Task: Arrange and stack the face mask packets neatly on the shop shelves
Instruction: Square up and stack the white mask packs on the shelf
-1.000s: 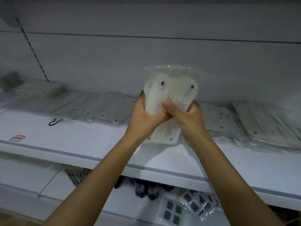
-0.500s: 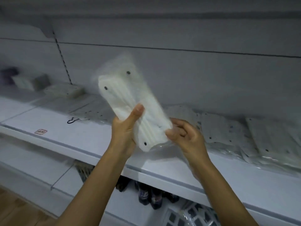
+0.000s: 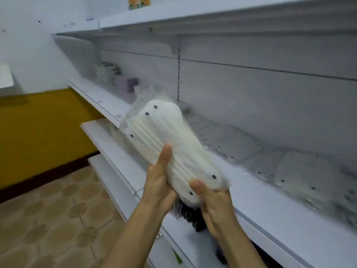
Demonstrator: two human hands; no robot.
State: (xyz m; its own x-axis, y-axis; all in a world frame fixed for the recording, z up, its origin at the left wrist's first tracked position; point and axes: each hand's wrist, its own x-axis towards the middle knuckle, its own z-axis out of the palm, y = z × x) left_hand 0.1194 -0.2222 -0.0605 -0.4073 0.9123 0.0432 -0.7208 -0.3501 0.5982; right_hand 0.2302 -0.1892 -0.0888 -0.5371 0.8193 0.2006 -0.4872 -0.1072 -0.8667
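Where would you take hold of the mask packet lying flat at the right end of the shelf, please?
Probably by its near long edge, from the aisle side. That packet lies flat on the shelf with other packets close beside it, so only the front edge looks free for fingers to slide under. Both the left hand and right hand hold another packet.

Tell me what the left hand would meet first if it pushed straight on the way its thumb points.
The left hand grips the clear plastic packet of white face masks, thumb pointing up and away. Beyond it, probably the white shelf's grey back panel; depth is unclear.
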